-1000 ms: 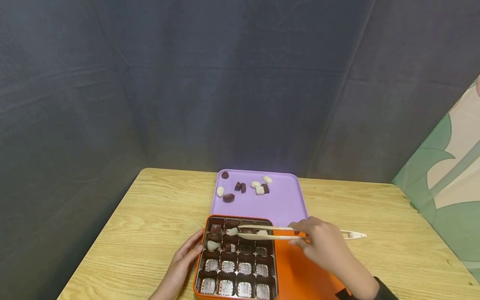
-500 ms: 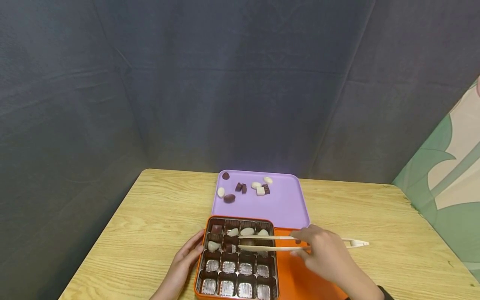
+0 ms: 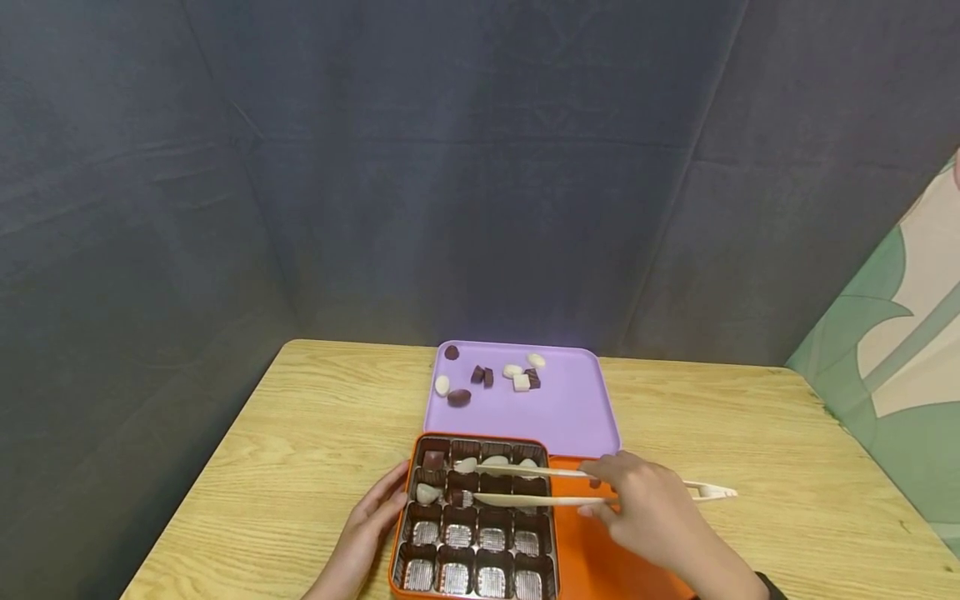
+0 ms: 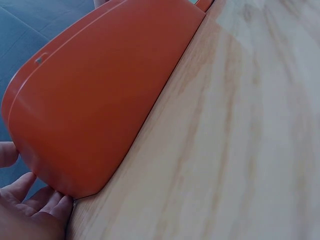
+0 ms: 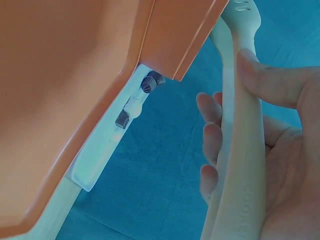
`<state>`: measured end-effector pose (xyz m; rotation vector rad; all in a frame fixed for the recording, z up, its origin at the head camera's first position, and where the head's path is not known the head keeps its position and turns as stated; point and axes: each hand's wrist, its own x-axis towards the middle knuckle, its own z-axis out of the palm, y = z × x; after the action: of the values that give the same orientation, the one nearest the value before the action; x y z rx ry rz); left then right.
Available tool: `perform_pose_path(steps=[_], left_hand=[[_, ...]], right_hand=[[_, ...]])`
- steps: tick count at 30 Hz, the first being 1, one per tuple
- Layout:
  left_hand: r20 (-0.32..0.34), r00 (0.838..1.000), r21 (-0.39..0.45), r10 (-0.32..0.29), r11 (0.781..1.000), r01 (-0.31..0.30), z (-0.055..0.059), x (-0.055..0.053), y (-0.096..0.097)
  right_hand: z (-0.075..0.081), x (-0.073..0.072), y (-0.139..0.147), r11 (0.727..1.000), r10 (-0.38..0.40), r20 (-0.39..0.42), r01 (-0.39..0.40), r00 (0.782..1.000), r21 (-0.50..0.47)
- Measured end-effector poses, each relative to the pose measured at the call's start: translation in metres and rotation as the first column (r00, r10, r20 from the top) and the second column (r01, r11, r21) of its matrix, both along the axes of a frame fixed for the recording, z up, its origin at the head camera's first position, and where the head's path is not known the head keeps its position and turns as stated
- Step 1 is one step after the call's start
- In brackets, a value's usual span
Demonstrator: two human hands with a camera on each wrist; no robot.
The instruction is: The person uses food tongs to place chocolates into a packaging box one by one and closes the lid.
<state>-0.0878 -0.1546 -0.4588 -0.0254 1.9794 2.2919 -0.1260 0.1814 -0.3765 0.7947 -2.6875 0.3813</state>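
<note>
An orange box (image 3: 397, 546) with a brown divided insert stands at the front. White and dark chocolates (image 3: 428, 493) sit in its back row and in the left of its second row. My left hand (image 3: 371, 521) touches the box's left side; in the left wrist view its fingertips (image 4: 52, 200) meet a corner of the orange wall (image 4: 95, 100). Cream tongs (image 3: 517, 501) are in my right hand (image 3: 645, 504), thumb and fingers on opposite arms (image 5: 242, 150). The tongs' tips lie spread over the second row, partly covering compartments there.
Behind the box, a purple tray (image 3: 570, 408) carries several dark and white chocolates (image 3: 459, 398). A flat orange piece (image 3: 600, 546), like a lid, lies right of the box under my right forearm. Dark cloth (image 3: 480, 208) hangs behind the wooden table (image 3: 315, 417).
The tongs have moved toward me from the back row, and their tips have since spread wider. A white chocolate in the back row's third compartment has come into view. My left hand stays put.
</note>
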Motion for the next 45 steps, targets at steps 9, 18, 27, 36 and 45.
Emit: perform_pose_path(steps=[9,18,27,36,45], left_hand=[[-0.017,1.0,0.01,0.002,1.0,-0.002,0.0,0.0,0.0],[-0.035,0.999,0.009,0.0,1.0,0.001,0.0,-0.001,0.001],[-0.039,0.999,0.01,0.0,1.0,0.0,0.001,-0.001,0.001],[-0.011,1.0,0.011,-0.009,1.0,0.009,0.0,0.001,-0.001],[-0.009,1.0,-0.008,-0.002,1.0,0.002,0.001,0.001,0.0]], right_hand=[[-0.002,-0.004,0.0,0.993,-0.024,0.114,0.037,0.993,-0.116],[-0.002,-0.024,0.011,0.984,-0.042,0.131,0.063,0.991,-0.165],[-0.005,-0.057,0.027,0.977,-0.111,0.162,0.137,0.981,-0.164],[-0.016,-0.091,0.028,0.973,-0.189,0.156,0.206,0.97,-0.106],[-0.025,-0.115,0.024,0.975,-0.207,0.15,0.217,0.967,-0.048]])
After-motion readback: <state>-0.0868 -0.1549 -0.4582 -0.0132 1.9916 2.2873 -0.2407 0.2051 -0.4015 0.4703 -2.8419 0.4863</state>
